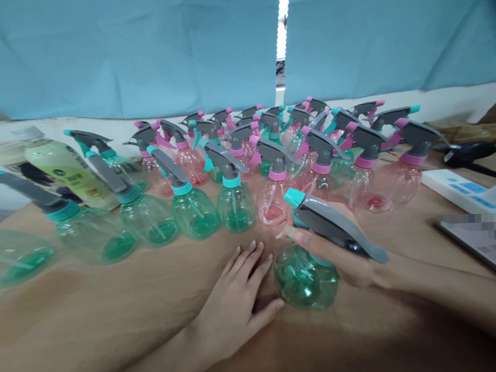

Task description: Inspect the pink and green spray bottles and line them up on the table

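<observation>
Head view, held spray bottle (308, 274), nozzle (293, 197) forward-left, long axis roughly upright

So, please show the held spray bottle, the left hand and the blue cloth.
Held spray bottle (305, 281), head view: green body.
Left hand (237, 297), head view: its back.
Blue cloth (135, 54), head view: part left of the gap.

From my remote station I identify a wood-grain tabletop (155, 310). At far left I register a labelled pale-green bottle (66, 172), leaning left. At right I locate a white power strip (453, 188) with blue panels; a dark-rimmed flat device (472, 247) lies nearer, a black cable (472, 153) farther. Blue curtain (164, 52) spans the far side, divided by a bright vertical gap (283, 31).
</observation>
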Demonstrator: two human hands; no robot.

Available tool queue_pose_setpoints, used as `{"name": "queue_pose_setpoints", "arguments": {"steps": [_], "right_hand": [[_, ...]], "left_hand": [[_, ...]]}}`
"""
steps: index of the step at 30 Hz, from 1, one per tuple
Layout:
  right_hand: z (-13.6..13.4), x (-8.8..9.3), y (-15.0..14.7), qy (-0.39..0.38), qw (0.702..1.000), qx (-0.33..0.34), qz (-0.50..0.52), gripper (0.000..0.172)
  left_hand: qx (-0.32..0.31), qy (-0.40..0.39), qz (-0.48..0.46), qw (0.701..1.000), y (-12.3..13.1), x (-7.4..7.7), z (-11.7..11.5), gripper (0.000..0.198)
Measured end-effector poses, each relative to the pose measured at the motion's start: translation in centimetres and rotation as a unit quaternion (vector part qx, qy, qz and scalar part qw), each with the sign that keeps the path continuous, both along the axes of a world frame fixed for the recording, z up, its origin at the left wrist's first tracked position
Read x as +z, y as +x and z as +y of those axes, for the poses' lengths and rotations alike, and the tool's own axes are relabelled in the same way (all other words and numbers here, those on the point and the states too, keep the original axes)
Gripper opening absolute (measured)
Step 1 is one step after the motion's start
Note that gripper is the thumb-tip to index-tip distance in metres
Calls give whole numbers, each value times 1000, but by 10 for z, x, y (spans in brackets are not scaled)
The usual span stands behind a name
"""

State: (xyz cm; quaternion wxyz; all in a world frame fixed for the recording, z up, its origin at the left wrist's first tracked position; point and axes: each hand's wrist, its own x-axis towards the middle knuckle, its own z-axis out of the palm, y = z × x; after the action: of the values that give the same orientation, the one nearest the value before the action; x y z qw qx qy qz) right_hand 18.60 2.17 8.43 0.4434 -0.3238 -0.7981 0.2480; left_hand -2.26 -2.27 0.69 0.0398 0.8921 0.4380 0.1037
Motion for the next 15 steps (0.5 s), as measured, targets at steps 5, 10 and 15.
{"name": "queue_pose_setpoints", "arguments": {"steps": [5,10,15], "right_hand": [[-2,8,-2,-67,996,54,8,10],[-2,10,-4,-90,992,84,17,14],[2,0,-3,-74,994,83,19,19]], "left_hand": [[-4,-13,-2,1000,1,2,0,62],[-1,-16,8,1000,2,3,1,61],[-5,-11,11,1000,1,2,0,61]]}}
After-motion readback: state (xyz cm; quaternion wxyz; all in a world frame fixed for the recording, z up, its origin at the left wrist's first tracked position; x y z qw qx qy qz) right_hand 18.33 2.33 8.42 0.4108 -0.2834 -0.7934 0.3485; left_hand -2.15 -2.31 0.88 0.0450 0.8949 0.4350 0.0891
